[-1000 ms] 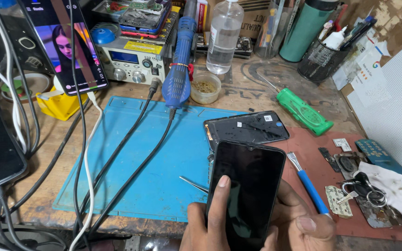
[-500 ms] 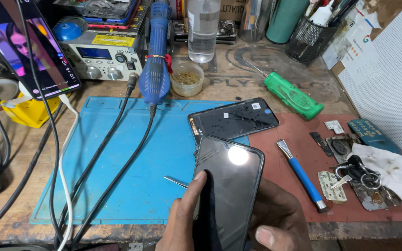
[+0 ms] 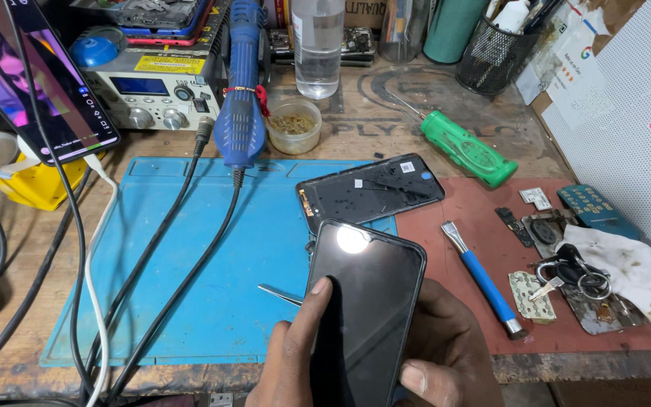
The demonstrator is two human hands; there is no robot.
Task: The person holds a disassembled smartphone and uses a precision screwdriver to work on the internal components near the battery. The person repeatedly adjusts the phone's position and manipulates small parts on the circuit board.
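Phone (image 3: 367, 301): dark screen up, lamp glare near its top edge, over the near edge of the blue mat (image 3: 190, 271).
Left hand (image 3: 299, 354): grips the phone, thumb on the glass.
Right hand (image 3: 442, 347): cups the phone from beneath, thumb at its right edge.
Back cover (image 3: 371, 192): flat on the mat, just beyond the phone.
Tweezers (image 3: 279, 294): on the mat, left of the phone.
Blue-handled tool (image 3: 484, 279): right of the mat.

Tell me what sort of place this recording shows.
Most likely a phone repair bench. Both hands hold a dark smartphone over a blue work mat; a detached phone back panel, a soldering station and a green screwdriver lie around.
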